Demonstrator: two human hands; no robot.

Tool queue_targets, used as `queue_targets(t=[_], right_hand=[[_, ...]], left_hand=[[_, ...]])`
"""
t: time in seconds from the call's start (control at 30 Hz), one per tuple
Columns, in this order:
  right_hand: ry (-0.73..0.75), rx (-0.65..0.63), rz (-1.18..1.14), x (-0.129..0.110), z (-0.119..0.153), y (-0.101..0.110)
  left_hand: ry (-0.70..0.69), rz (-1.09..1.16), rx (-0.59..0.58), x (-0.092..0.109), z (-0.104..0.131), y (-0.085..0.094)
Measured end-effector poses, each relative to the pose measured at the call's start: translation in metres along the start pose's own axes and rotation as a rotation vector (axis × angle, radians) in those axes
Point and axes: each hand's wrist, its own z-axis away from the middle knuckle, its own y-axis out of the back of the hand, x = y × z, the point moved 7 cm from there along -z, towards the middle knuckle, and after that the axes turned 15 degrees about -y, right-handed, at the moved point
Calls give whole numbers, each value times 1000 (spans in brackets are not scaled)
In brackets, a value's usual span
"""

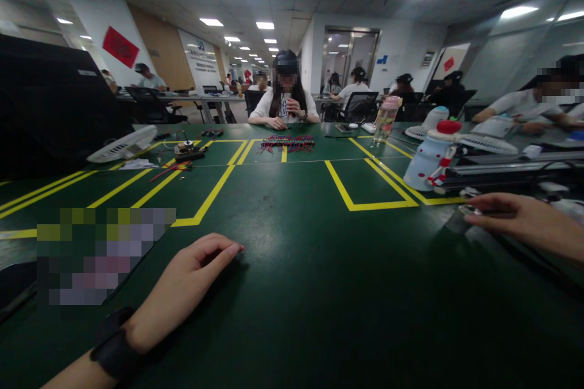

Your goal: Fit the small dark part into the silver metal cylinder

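Observation:
My left hand (201,264), with a black band on its wrist, rests low over the green table (292,292) at centre left. Its thumb and fingers are pressed together at the tips, and anything between them is too small to make out. At the right edge my right hand (524,219) reaches in from the side. Its thumb and fingers close at the top of a small, clear-looking jar (456,220) standing on the table. The jar's far side and details are blurred.
A light-blue bottle (424,161) with a red top stands behind my right hand, beside dark metal rails (497,173). White fans (123,144) lie at both sides. Bundled wires (287,144) lie before a seated person (285,97) opposite. Yellow tape (214,194) marks the table.

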Motion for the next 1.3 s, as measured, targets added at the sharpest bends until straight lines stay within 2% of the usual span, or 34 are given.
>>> queue_targets(t=[0.1,0.17,0.2,0.23,0.3,0.4,0.5,0.57,0.67,0.77,0.87,1.0,1.17,1.3], right_hand=[[-14,130,22,-11,9,-8],[97,212,-33,-37,26,-19],[180,199,-100,-55,38,-29],[264,159,-178,-73,53,-41],[448,-26,-331,-115,88,-71],[710,-233,-398,-170,146,-111],[865,-324,-409,-201,181,-138],[865,-357,-434,-207,186,-149],[783,-424,-504,-203,179,-158],[747,-522,-538,-200,176,-162],[759,-529,-492,-201,176,-162],[766,-491,-457,-202,174,-160],[769,-494,-428,-202,174,-159],[772,-494,-429,-202,176,-157]], left_hand=[[3,-9,8,2,-1,0],[4,-6,10,2,-1,-1],[2,-3,9,1,-1,-1],[-2,0,9,1,-1,-1],[-8,6,-4,0,-1,-2],[-54,-20,-36,5,-3,-6],[-169,-87,-55,28,-8,-13],[-243,-94,-44,49,-13,-18],[-339,-9,-34,80,-22,-29],[-396,59,-55,100,-33,-40],[-397,79,-63,105,-41,-44],[-366,87,-28,101,-43,-41],[-368,75,-84,105,-41,-48],[-361,72,-13,102,-42,-43]])
